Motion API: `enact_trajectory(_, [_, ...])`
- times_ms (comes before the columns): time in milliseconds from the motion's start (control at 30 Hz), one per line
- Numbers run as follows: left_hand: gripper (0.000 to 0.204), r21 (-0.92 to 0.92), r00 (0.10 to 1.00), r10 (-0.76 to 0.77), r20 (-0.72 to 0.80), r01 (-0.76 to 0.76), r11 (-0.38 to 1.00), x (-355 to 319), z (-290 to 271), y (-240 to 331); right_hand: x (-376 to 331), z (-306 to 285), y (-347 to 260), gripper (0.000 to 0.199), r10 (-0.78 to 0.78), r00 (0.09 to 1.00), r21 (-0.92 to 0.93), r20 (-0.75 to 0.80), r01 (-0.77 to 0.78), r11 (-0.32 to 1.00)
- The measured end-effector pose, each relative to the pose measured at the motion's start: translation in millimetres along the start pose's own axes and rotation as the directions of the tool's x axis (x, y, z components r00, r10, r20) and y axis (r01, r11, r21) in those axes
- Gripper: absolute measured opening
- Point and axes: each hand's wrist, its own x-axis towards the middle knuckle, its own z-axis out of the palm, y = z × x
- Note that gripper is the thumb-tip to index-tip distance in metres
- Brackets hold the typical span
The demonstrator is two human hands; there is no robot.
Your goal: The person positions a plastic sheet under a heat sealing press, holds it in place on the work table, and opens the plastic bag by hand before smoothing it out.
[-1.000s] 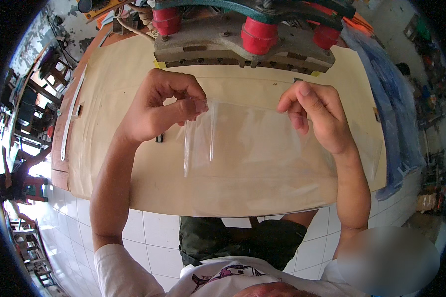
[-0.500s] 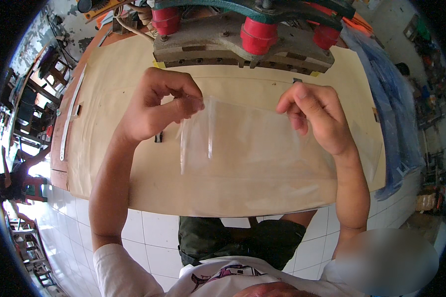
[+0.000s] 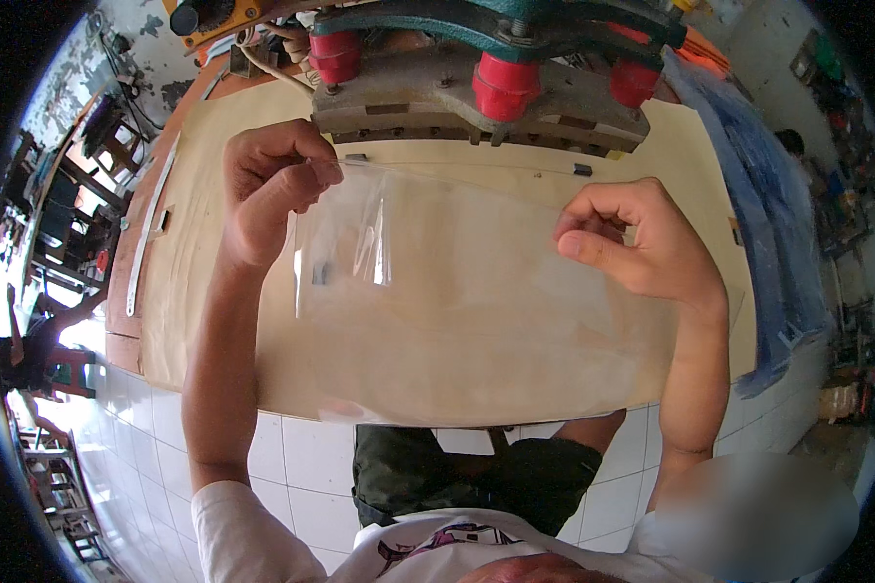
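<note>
Between my two hands a clear plastic sheet is stretched, with glossy folds near its left edge. My left hand pinches the sheet's upper left corner between thumb and fingers, just left of the press head. Lower and to the right, my right hand has its thumb and fingers closed on the sheet's upper right part. The sheet spreads over the tan-covered table, and its lower part reaches the table's near edge. A small dark piece shows through the plastic near its left side.
A heavy metal press head with red insulators stands at the table's far side. Two small dark blocks, one at right, sit before it. A metal ruler lies left; blue plastic sheeting hangs over the right edge.
My left hand has moved left and slightly away from me, drawing the sheet's corner with it. My right hand has turned and come slightly nearer. The sheet is now spread wider.
</note>
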Motion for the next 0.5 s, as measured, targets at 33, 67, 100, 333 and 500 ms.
enact_trajectory(33, [0.016,0.003,1.0,0.003,-0.001,-0.003,1.0,-0.1,-1.1,-1.5,-0.9,-2.4,-0.7,0.016,0.014,1.0,-0.03,0.025,-0.014,0.999])
enact_trajectory(67, [0.015,-0.007,1.0,0.023,-0.003,-0.023,1.0,0.5,-1.9,-2.9,-2.2,-5.4,-1.6,0.015,0.03,0.998,-0.063,0.048,-0.027,0.998])
enact_trajectory(100, [0.014,-0.015,0.999,0.042,-0.006,-0.043,0.999,0.9,-2.3,-3.8,-3.3,-7.2,-1.1,0.015,0.027,0.999,-0.066,0.046,-0.024,0.998])
enact_trajectory(333, [0.012,0.044,0.998,-0.05,-0.043,0.052,0.998,0.5,2.6,-1.0,-2.2,-6.3,0.6,0.015,-0.015,0.949,-0.436,-0.314,-0.13,0.891])
enact_trajectory(500, [0.012,0.076,0.998,-0.014,-0.055,0.019,0.997,-0.2,2.8,0.3,-0.5,-6.9,1.7,0.014,-0.098,0.904,-0.511,-0.417,-0.144,0.847])
